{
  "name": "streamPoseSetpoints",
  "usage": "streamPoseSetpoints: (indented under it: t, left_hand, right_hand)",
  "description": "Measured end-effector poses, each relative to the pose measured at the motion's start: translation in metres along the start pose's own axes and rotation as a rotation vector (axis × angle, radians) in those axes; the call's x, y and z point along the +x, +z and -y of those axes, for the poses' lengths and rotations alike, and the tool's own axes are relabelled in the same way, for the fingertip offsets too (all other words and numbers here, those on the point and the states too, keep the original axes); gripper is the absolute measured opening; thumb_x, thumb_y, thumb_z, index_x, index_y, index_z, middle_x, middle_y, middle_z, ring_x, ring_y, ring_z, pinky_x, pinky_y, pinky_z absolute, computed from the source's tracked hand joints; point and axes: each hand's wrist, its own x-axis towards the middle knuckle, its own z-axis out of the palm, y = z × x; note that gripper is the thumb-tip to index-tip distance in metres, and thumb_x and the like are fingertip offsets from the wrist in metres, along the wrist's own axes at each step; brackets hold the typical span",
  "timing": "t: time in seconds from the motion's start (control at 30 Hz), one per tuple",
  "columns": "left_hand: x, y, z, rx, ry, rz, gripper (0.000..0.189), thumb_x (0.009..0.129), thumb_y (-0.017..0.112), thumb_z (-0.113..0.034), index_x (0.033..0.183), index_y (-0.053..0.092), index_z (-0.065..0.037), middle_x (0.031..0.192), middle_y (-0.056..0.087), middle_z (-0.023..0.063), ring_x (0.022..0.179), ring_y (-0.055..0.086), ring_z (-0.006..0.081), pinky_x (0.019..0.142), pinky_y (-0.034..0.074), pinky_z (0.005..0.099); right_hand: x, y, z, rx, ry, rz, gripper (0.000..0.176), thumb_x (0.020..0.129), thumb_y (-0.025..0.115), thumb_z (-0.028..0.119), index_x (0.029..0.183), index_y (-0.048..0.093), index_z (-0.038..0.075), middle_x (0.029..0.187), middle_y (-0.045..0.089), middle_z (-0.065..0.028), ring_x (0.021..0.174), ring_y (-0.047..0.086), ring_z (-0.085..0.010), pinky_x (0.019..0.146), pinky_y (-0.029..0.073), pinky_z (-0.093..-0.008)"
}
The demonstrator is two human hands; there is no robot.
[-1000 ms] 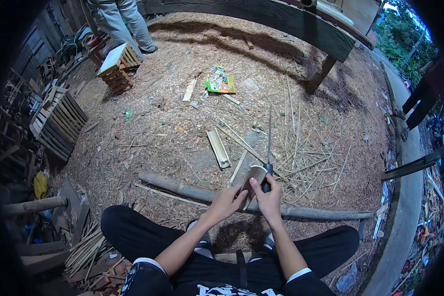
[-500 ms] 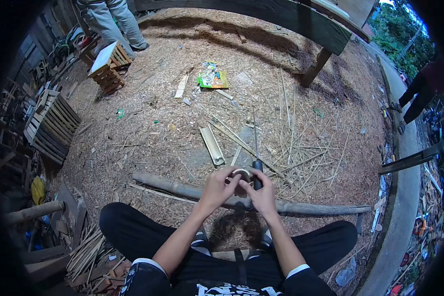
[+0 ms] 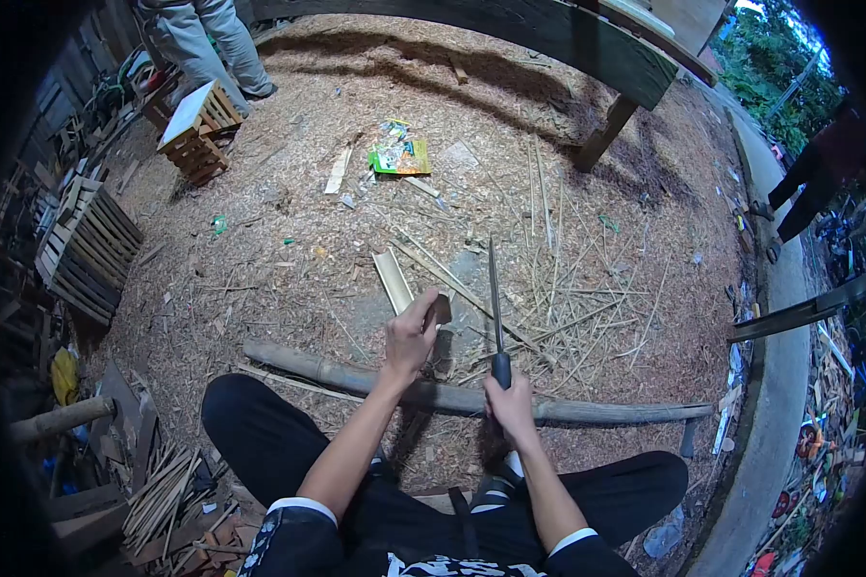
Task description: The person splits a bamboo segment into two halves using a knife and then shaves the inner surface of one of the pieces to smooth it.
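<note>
My right hand [image 3: 512, 409] is closed around the black handle of a long, thin-bladed knife [image 3: 496, 298]. Its blade points away from me, nearly straight ahead. My left hand [image 3: 412, 337] grips a short, dark brown curved piece of bamboo [image 3: 443, 310], partly hidden by the fingers. Just beyond that hand lies a split half-round length of bamboo [image 3: 391, 277], its pale hollow side up. A long bamboo pole [image 3: 303, 363] runs crosswise on the ground beneath both forearms.
Thin bamboo strips [image 3: 587, 308] lie scattered ahead to the right. A colourful wrapper [image 3: 401, 157] is farther out. Slatted wooden crates [image 3: 91, 252] stand at left, near a person's legs [image 3: 207, 48]. A wooden beam [image 3: 510, 34] crosses the back; another person [image 3: 813, 183] is at right.
Both hands were together on the curved bamboo piece. Now my left hand alone holds it, farther left, and my right hand has taken the knife by its handle. The view has shifted slightly.
</note>
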Motion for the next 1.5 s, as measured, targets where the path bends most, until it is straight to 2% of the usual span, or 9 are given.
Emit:
streamPoseSetpoints:
  t: [0.23, 0.4, 0.53, 0.63, 0.7, 0.93, 1.23, 1.3, 1.5]
  left_hand:
    - [0.001, 0.043, 0.014, 0.074, 0.03, 0.033, 0.049, 0.08, 0.068, 0.003, 0.126, 0.061, -0.011, 0.123, 0.067, 0.0158, 0.097, 0.07, 0.0374, 0.081, 0.059, 0.0433]
    - [-0.002, 0.059, 0.016, 0.12, -0.046, 0.134, 0.055, 0.077, 0.069, 0.004, 0.129, 0.06, -0.012, 0.126, 0.065, 0.0143, 0.096, 0.07, 0.0379, 0.081, 0.058, 0.0453]
    - [-0.003, 0.06, 0.02, 0.172, -0.024, 0.141, 0.06, 0.076, 0.071, 0.004, 0.132, 0.059, -0.013, 0.123, 0.065, 0.0141, 0.092, 0.069, 0.0385, 0.078, 0.058, 0.0456]
    - [-0.005, 0.059, 0.016, 0.182, -0.024, 0.157, 0.061, 0.076, 0.07, 0.006, 0.133, 0.059, -0.012, 0.112, 0.065, 0.015, 0.087, 0.068, 0.0379, 0.074, 0.057, 0.0452]
    - [-0.004, 0.059, 0.016, 0.183, -0.023, 0.162, 0.06, 0.076, 0.069, 0.008, 0.132, 0.06, -0.011, 0.104, 0.066, 0.0161, 0.085, 0.068, 0.0371, 0.072, 0.055, 0.0444]
    - [-0.002, 0.058, 0.012, 0.153, -0.081, 0.185, 0.058, 0.078, 0.07, 0.005, 0.133, 0.059, -0.009, 0.101, 0.064, 0.0175, 0.084, 0.067, 0.0378, 0.071, 0.055, 0.0433]
    - [-0.004, 0.06, 0.018, 0.122, -0.07, 0.164, 0.049, 0.083, 0.071, -0.002, 0.131, 0.061, -0.011, 0.101, 0.066, 0.0165, 0.085, 0.069, 0.0372, 0.072, 0.056, 0.044]
    - [-0.004, 0.06, 0.019, 0.101, -0.045, 0.15, 0.046, 0.086, 0.072, -0.009, 0.131, 0.062, -0.013, 0.1, 0.066, 0.0159, 0.083, 0.068, 0.0395, 0.07, 0.056, 0.0472]
    - [0.0, 0.056, 0.011, 0.075, -0.076, 0.175, 0.042, 0.086, 0.07, -0.006, 0.127, 0.062, -0.013, 0.101, 0.067, 0.0157, 0.086, 0.069, 0.0387, 0.072, 0.057, 0.0463]
  right_hand:
    - [-0.028, -0.003, 0.053, -0.034, -0.125, -0.055, 0.028, 0.091, 0.071, 0.024, 0.088, 0.063, -0.003, 0.068, 0.057, -0.0094, 0.063, 0.054, -0.0172, 0.059, 0.043, -0.0367]
    - [-0.032, -0.002, 0.04, -0.151, -0.015, 0.002, 0.051, 0.098, 0.061, 0.046, 0.093, 0.065, -0.005, 0.073, 0.063, -0.0211, 0.067, 0.061, -0.036, 0.068, 0.047, -0.046]
    - [-0.035, 0.003, 0.039, -0.156, -0.109, -0.03, 0.044, 0.1, 0.06, 0.04, 0.091, 0.062, -0.003, 0.065, 0.054, -0.0106, 0.06, 0.05, -0.0202, 0.06, 0.043, -0.0383]
    - [-0.039, 0.001, 0.049, -0.142, -0.028, -0.013, 0.047, 0.1, 0.059, 0.043, 0.094, 0.062, -0.003, 0.071, 0.06, -0.018, 0.065, 0.057, -0.0293, 0.066, 0.046, -0.0431]
    - [-0.041, 0.0, 0.054, -0.155, -0.006, 0.001, 0.051, 0.097, 0.06, 0.048, 0.098, 0.065, -0.003, 0.081, 0.066, -0.0266, 0.079, 0.067, -0.0456, 0.071, 0.05, -0.0497]
    - [-0.044, 0.002, 0.058, -0.194, -0.018, -0.017, 0.053, 0.098, 0.058, 0.05, 0.1, 0.065, -0.003, 0.081, 0.067, -0.0269, 0.081, 0.067, -0.0461, 0.072, 0.051, -0.0485]
    - [-0.045, 0.0, 0.059, -0.141, -0.015, -0.01, 0.049, 0.102, 0.055, 0.044, 0.094, 0.062, -0.004, 0.07, 0.06, -0.0202, 0.066, 0.059, -0.0344, 0.068, 0.046, -0.0442]
    - [-0.044, -0.005, 0.058, -0.175, 0.04, 0.048, 0.053, 0.1, 0.055, 0.049, 0.103, 0.064, -0.003, 0.081, 0.065, -0.027, 0.082, 0.066, -0.0464, 0.073, 0.05, -0.048]
    - [-0.044, -0.005, 0.053, -0.17, 0.061, 0.065, 0.054, 0.101, 0.052, 0.051, 0.103, 0.063, -0.003, 0.08, 0.065, -0.0274, 0.081, 0.065, -0.0479, 0.074, 0.049, -0.0487]
